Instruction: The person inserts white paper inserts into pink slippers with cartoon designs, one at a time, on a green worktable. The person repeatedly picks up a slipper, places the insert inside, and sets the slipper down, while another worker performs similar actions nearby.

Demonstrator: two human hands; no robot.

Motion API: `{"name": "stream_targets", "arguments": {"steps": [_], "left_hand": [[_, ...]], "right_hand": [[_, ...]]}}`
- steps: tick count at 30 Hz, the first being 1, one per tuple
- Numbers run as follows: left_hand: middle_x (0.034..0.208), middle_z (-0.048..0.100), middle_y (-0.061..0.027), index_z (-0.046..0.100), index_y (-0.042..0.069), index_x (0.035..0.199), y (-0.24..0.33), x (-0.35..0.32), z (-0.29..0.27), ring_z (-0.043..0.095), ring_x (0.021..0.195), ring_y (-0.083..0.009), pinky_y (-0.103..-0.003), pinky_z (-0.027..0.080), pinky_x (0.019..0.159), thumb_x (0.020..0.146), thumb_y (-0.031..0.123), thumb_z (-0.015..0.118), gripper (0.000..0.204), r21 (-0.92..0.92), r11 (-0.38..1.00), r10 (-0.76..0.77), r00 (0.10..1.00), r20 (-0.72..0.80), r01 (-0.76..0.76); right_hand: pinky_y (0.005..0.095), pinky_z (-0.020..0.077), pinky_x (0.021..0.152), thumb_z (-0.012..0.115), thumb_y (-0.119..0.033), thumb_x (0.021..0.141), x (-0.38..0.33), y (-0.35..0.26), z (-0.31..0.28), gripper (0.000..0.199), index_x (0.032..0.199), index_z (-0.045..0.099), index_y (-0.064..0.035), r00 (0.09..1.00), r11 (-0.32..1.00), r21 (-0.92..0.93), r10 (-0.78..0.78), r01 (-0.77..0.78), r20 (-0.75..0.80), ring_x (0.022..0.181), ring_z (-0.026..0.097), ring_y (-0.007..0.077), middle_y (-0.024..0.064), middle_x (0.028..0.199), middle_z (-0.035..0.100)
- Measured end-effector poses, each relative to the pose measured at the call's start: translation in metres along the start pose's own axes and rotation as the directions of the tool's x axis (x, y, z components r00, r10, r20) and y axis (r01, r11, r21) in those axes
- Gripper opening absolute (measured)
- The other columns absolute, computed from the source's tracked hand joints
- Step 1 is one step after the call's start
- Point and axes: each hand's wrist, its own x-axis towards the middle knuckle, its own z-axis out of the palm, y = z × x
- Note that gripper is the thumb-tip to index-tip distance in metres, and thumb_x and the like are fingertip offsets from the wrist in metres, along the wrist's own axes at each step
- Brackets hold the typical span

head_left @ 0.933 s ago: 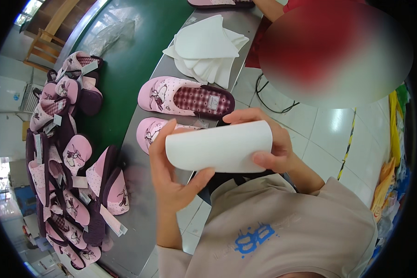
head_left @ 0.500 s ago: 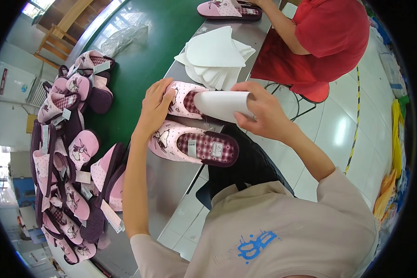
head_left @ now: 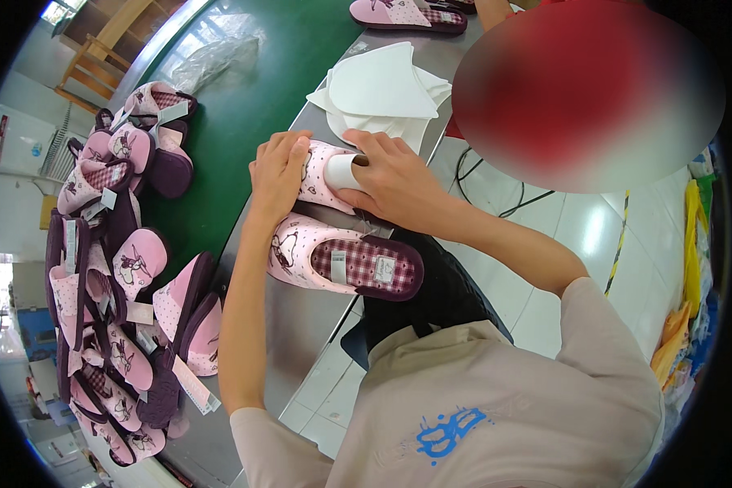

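Two pink slippers lie on the steel table edge (head_left: 301, 325). My left hand (head_left: 278, 167) clasps the toe of the far pink slipper (head_left: 321, 175). My right hand (head_left: 382, 179) pushes a rolled white paper sheet (head_left: 343, 171) into that slipper's opening. The near pink slipper (head_left: 342, 259), with a checked insole and a purple sole, rests untouched just below both hands.
A stack of white paper sheets (head_left: 382, 85) lies beyond my hands. A heap of pink and purple slippers (head_left: 114, 268) covers the green belt (head_left: 244, 106) at left. Another slipper (head_left: 407, 12) lies at the top by a person in red (head_left: 586, 89). A clear plastic bag (head_left: 211, 57) sits far left.
Both hands have dropped from chest height to the table. The rolled paper, held in the air before, now goes into the far slipper, which my left hand steadies.
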Motion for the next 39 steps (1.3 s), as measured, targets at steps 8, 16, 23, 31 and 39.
{"name": "stream_targets", "arguments": {"steps": [8,16,23,31,39], "left_hand": [[0.131,0.071,-0.0047,0.077,0.015,0.123,0.005,0.000,-0.001,0.057,0.128,-0.0318,-0.049,0.037,0.110,0.110,0.048,0.047,0.047,-0.011,0.998,-0.056,0.998,-0.043,0.056],[0.131,0.071,-0.0062,0.075,0.015,0.126,0.009,-0.001,0.003,0.056,0.128,-0.0339,-0.053,0.035,0.110,0.108,0.052,0.049,0.049,0.063,0.995,-0.071,0.994,-0.079,0.076],[0.131,0.070,-0.0068,0.074,0.015,0.127,0.016,0.001,0.000,0.054,0.129,-0.0356,-0.057,0.032,0.110,0.108,0.055,0.047,0.052,0.063,0.992,-0.105,0.993,-0.057,0.108],[0.131,0.070,-0.0073,0.075,0.015,0.126,0.017,0.001,0.002,0.053,0.128,-0.0363,-0.058,0.032,0.109,0.108,0.058,0.046,0.054,0.098,0.989,-0.109,0.992,-0.070,0.115],[0.132,0.070,-0.0078,0.075,0.015,0.124,0.011,0.002,0.006,0.053,0.127,-0.0372,-0.058,0.032,0.108,0.107,0.058,0.048,0.054,0.119,0.984,-0.119,0.988,-0.098,0.131]], "right_hand": [[0.0436,0.0523,0.089,0.077,-0.034,0.091,0.013,0.003,0.018,0.029,0.099,0.074,-0.0063,0.998,0.995,-0.080,-0.062,0.059,-0.032,0.109,0.065,0.0321,0.0192,0.134,0.060],[0.0413,0.0509,0.082,0.073,-0.028,0.090,0.021,0.003,0.030,0.022,0.090,0.071,-0.0058,0.994,0.986,-0.146,-0.095,0.087,-0.050,0.102,0.065,0.0301,0.0190,0.123,0.061],[0.0405,0.0499,0.083,0.069,-0.016,0.086,0.028,0.004,0.039,0.014,0.085,0.069,-0.0026,0.995,0.979,-0.181,-0.096,0.091,-0.018,0.100,0.064,0.0306,0.0191,0.117,0.058],[0.0410,0.0507,0.083,0.066,-0.014,0.087,0.032,0.009,0.051,0.016,0.087,0.071,0.0004,0.995,0.983,-0.162,-0.094,0.088,-0.030,0.097,0.064,0.0315,0.0202,0.112,0.058],[0.0443,0.0523,0.089,0.066,-0.007,0.084,0.037,0.010,0.058,0.016,0.087,0.071,0.0074,0.998,0.995,-0.079,-0.061,0.060,-0.011,0.102,0.064,0.0362,0.0256,0.122,0.055]]}}
